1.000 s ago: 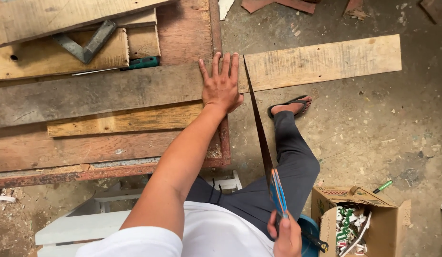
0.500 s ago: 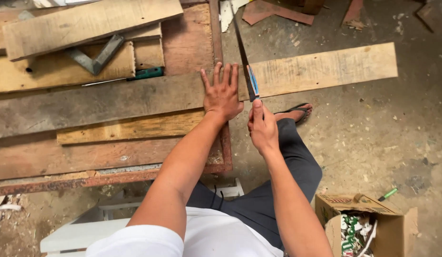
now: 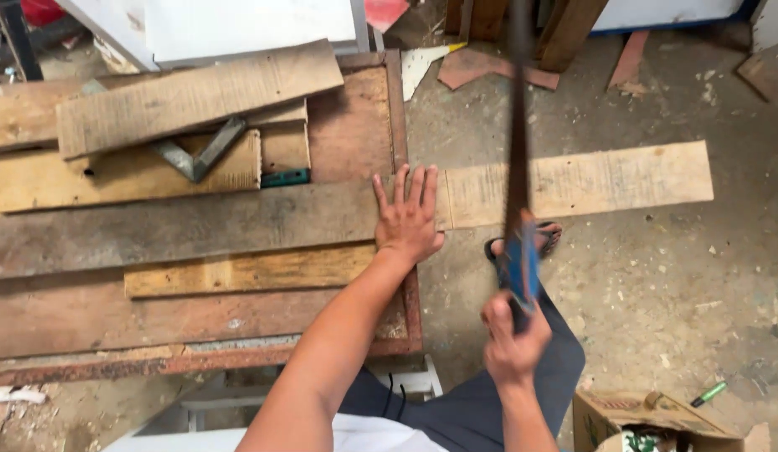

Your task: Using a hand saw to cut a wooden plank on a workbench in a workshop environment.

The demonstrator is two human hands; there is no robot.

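My left hand (image 3: 408, 218) lies flat, fingers spread, on a long wooden plank (image 3: 573, 182) that runs across the workbench (image 3: 359, 125) and sticks out past its right edge. My right hand (image 3: 513, 339) is closed around the blue handle of a hand saw (image 3: 519, 167). The saw's dark blade runs upward, blurred, just right of my left hand and across the overhanging part of the plank. My foot in a sandal (image 3: 544, 238) shows on the floor under the plank.
Several boards and a metal try square (image 3: 196, 155) lie on the bench's left part. A cardboard box (image 3: 648, 418) and a green marker (image 3: 708, 393) sit on the floor at lower right. Wood scraps lie on the dusty concrete at the top.
My right hand has pulled the saw back toward my body after a forward stroke half a second ago. My left hand stays pressed on the plank. The camera has tilted slightly.
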